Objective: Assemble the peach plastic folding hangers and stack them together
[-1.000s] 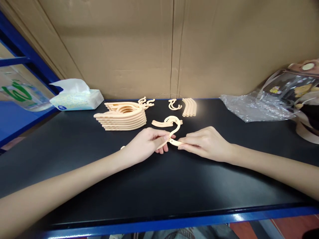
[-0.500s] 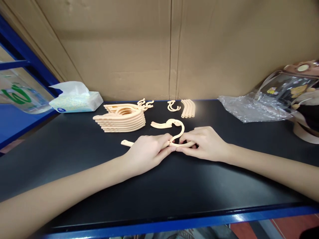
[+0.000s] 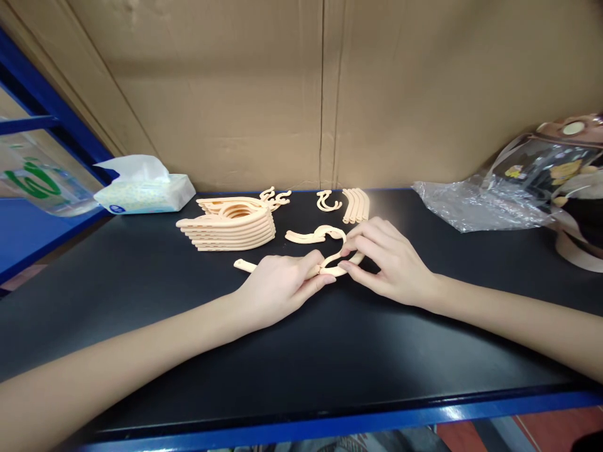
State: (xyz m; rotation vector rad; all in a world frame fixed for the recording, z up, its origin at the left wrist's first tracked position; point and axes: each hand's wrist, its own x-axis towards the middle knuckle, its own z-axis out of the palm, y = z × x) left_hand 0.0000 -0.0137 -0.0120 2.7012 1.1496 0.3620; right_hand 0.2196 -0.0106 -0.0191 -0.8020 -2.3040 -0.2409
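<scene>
A beige plastic folding clothes hanger [image 3: 333, 272] lies low over the black table between my hands. My left hand [image 3: 285, 285] is closed around its left arm, whose end sticks out past the knuckles, with thumb and fingertips near the central joint. My right hand [image 3: 393, 267] pinches the hanger between thumb and fingers at the base of the hook and the right arm. Part of the hook is hidden behind those fingers. Just behind lie loose curved hanger pieces [image 3: 304, 237], close to the hook's curve.
A stack of folded hangers [image 3: 230, 235] stands back left. Farther back are loose hooks [image 3: 325, 202] and several curved arms [image 3: 357, 206]. A tissue pack [image 3: 146, 193] sits left; a clear plastic bag [image 3: 475, 204] and a transparent bag [image 3: 541, 163] lie right. Cardboard [image 3: 226, 94] walls the back.
My right hand has lifted and shifted its fingers from the right arm toward the hook's base. The hanger's left end has moved slightly right and up; my left hand keeps its grip.
</scene>
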